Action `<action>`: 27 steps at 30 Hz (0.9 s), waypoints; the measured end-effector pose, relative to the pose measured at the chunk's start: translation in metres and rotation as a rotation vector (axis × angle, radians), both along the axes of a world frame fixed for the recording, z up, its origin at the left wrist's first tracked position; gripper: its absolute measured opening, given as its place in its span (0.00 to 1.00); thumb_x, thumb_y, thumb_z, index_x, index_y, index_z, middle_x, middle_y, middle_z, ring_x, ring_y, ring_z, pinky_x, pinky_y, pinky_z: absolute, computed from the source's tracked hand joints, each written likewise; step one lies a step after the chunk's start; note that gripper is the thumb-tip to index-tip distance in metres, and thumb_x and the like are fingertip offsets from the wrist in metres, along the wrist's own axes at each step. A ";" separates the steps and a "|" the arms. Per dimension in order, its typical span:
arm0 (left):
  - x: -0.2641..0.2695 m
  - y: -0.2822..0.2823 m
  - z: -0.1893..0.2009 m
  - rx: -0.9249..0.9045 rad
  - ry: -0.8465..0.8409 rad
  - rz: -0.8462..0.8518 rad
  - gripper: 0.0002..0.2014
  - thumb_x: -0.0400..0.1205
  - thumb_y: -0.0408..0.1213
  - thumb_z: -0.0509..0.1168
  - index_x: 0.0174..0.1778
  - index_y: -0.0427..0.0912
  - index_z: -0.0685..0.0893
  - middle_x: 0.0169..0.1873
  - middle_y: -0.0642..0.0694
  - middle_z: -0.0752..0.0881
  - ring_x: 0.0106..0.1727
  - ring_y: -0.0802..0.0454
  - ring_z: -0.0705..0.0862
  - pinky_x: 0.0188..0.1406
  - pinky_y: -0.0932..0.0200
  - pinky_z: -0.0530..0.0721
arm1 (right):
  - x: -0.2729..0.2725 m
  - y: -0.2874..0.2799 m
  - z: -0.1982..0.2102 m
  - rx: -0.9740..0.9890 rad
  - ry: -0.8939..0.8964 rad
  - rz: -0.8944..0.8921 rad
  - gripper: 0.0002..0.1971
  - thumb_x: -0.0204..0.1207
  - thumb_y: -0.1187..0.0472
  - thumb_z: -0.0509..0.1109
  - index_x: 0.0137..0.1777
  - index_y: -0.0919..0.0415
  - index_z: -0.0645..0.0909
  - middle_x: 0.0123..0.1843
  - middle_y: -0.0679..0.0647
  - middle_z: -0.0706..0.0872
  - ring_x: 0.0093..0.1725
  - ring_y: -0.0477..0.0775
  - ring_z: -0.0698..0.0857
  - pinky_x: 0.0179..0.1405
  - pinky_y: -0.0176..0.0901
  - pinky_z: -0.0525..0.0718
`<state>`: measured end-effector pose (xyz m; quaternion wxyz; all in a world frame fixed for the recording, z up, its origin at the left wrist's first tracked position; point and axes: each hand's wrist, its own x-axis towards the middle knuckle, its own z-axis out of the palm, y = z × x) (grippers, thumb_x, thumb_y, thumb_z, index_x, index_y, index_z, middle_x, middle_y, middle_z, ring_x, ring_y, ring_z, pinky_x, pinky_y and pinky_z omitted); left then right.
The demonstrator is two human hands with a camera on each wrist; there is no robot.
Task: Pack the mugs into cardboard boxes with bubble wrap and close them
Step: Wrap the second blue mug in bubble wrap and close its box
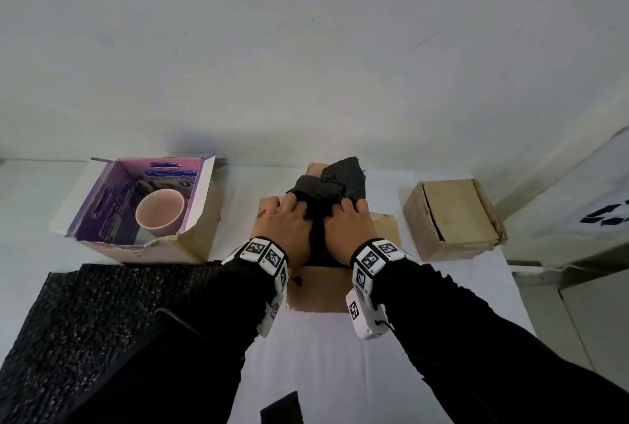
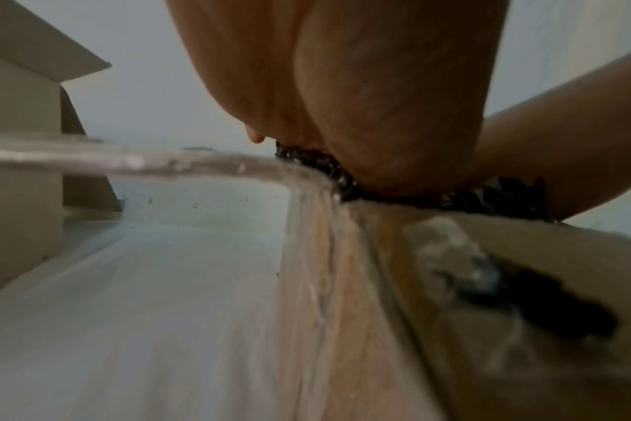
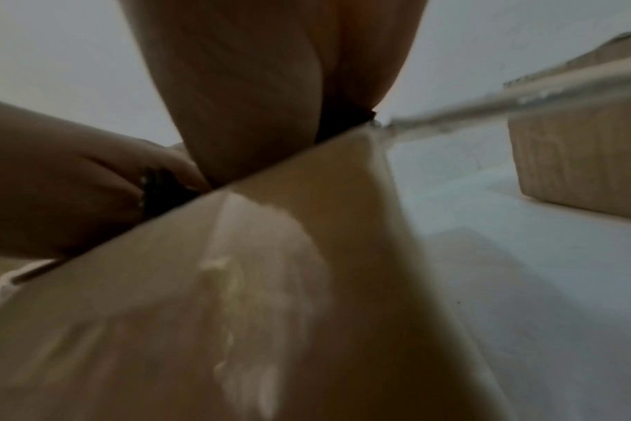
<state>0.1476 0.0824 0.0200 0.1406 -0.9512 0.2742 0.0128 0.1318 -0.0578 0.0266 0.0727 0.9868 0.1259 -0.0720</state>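
Observation:
An open brown cardboard box [image 1: 316,291] stands in the middle of the white table. A bundle of black bubble wrap [image 1: 326,189] sticks up out of it; whatever it wraps is hidden. My left hand [image 1: 289,216] and right hand [image 1: 347,219] lie side by side on the bundle, fingers curled over its near side, pressing it down. In the left wrist view my palm [image 2: 342,85] sits on the black wrap [image 2: 317,165] at the box's rim [image 2: 379,284]. A pink mug [image 1: 160,212] stands bare in a purple-lined box [image 1: 200,229] at the left.
A shut brown cardboard box [image 1: 452,216] stands at the right, also in the right wrist view [image 3: 577,156]. A sheet of black bubble wrap [image 1: 85,314] lies at the near left. A small dark object [image 1: 282,410] lies at the near edge. A wall rises right behind the table.

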 end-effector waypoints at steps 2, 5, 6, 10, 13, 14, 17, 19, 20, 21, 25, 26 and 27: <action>0.003 -0.001 0.000 -0.014 -0.005 -0.005 0.17 0.78 0.50 0.55 0.53 0.50 0.85 0.57 0.47 0.77 0.63 0.41 0.67 0.59 0.43 0.62 | 0.004 0.000 -0.001 0.006 0.005 -0.009 0.15 0.81 0.59 0.54 0.56 0.55 0.83 0.60 0.55 0.83 0.64 0.60 0.72 0.67 0.56 0.63; 0.006 0.007 -0.002 -0.102 0.008 -0.024 0.19 0.75 0.53 0.55 0.47 0.49 0.88 0.53 0.47 0.78 0.59 0.40 0.70 0.54 0.46 0.69 | 0.008 -0.004 0.001 0.049 -0.004 0.024 0.13 0.80 0.57 0.57 0.50 0.54 0.84 0.54 0.54 0.85 0.60 0.59 0.76 0.61 0.54 0.66; 0.006 0.009 -0.002 -0.152 0.007 -0.037 0.20 0.74 0.54 0.55 0.45 0.48 0.88 0.50 0.47 0.80 0.56 0.40 0.72 0.51 0.47 0.71 | 0.009 -0.007 0.002 0.116 -0.032 0.021 0.12 0.78 0.56 0.58 0.48 0.55 0.84 0.51 0.54 0.86 0.57 0.59 0.79 0.56 0.52 0.68; 0.012 0.017 0.005 -0.543 -0.017 0.018 0.18 0.75 0.55 0.57 0.45 0.46 0.84 0.45 0.46 0.80 0.46 0.43 0.77 0.43 0.51 0.78 | 0.012 -0.023 0.003 0.480 -0.343 -0.092 0.07 0.72 0.57 0.68 0.48 0.57 0.78 0.48 0.56 0.80 0.46 0.58 0.78 0.38 0.46 0.74; 0.022 0.017 0.011 -0.756 -0.116 0.087 0.12 0.75 0.45 0.65 0.53 0.47 0.83 0.55 0.44 0.79 0.52 0.44 0.77 0.48 0.51 0.80 | 0.022 -0.033 0.005 0.481 -0.362 -0.158 0.22 0.68 0.56 0.73 0.62 0.53 0.76 0.61 0.58 0.75 0.55 0.60 0.74 0.46 0.50 0.79; 0.026 0.017 0.012 -0.749 -0.093 0.104 0.16 0.75 0.41 0.68 0.59 0.48 0.83 0.59 0.43 0.78 0.55 0.43 0.76 0.51 0.51 0.79 | 0.025 -0.035 0.007 0.457 -0.302 -0.157 0.24 0.69 0.57 0.73 0.66 0.53 0.75 0.64 0.58 0.75 0.58 0.61 0.74 0.49 0.52 0.79; 0.031 0.012 0.010 -0.658 0.028 0.050 0.18 0.74 0.34 0.67 0.60 0.48 0.84 0.53 0.43 0.83 0.52 0.40 0.79 0.46 0.44 0.84 | 0.028 -0.035 0.005 0.432 -0.216 -0.065 0.17 0.70 0.66 0.69 0.60 0.59 0.81 0.57 0.59 0.82 0.57 0.62 0.78 0.50 0.52 0.79; 0.028 0.009 0.007 -0.527 0.007 -0.017 0.11 0.71 0.32 0.67 0.48 0.45 0.87 0.42 0.44 0.84 0.42 0.39 0.83 0.31 0.47 0.83 | 0.020 -0.033 0.000 0.471 -0.260 0.012 0.16 0.65 0.71 0.70 0.54 0.61 0.83 0.49 0.59 0.84 0.51 0.64 0.81 0.40 0.52 0.83; 0.026 0.008 0.008 -0.485 0.005 -0.034 0.09 0.70 0.31 0.68 0.45 0.43 0.87 0.39 0.44 0.83 0.36 0.39 0.84 0.26 0.51 0.81 | 0.016 -0.032 -0.003 0.480 -0.286 0.044 0.16 0.64 0.71 0.71 0.52 0.62 0.83 0.47 0.59 0.83 0.47 0.64 0.82 0.35 0.51 0.83; 0.023 0.008 0.010 -0.474 0.003 -0.048 0.08 0.68 0.31 0.70 0.42 0.42 0.86 0.37 0.43 0.82 0.29 0.40 0.83 0.22 0.55 0.77 | 0.013 -0.032 -0.006 0.467 -0.300 0.066 0.15 0.63 0.71 0.73 0.51 0.62 0.82 0.45 0.59 0.83 0.44 0.63 0.82 0.30 0.49 0.82; 0.020 0.009 0.012 -0.360 -0.109 -0.114 0.07 0.63 0.30 0.73 0.32 0.44 0.83 0.29 0.48 0.82 0.30 0.44 0.80 0.28 0.55 0.75 | 0.008 -0.032 -0.006 0.345 -0.251 0.111 0.08 0.66 0.69 0.73 0.45 0.62 0.84 0.42 0.59 0.83 0.42 0.61 0.83 0.28 0.44 0.78; 0.019 0.007 0.013 -0.289 -0.104 -0.113 0.05 0.65 0.32 0.72 0.30 0.46 0.83 0.29 0.51 0.83 0.36 0.45 0.80 0.36 0.53 0.75 | 0.008 -0.030 -0.005 0.308 -0.225 0.114 0.06 0.69 0.68 0.70 0.45 0.62 0.85 0.43 0.59 0.84 0.43 0.61 0.83 0.31 0.46 0.79; 0.018 0.005 0.015 -0.214 -0.080 -0.098 0.04 0.69 0.35 0.70 0.30 0.48 0.84 0.29 0.53 0.84 0.42 0.46 0.79 0.42 0.51 0.74 | 0.008 -0.028 -0.003 0.272 -0.198 0.118 0.08 0.71 0.66 0.65 0.44 0.61 0.86 0.43 0.58 0.85 0.45 0.61 0.83 0.35 0.48 0.79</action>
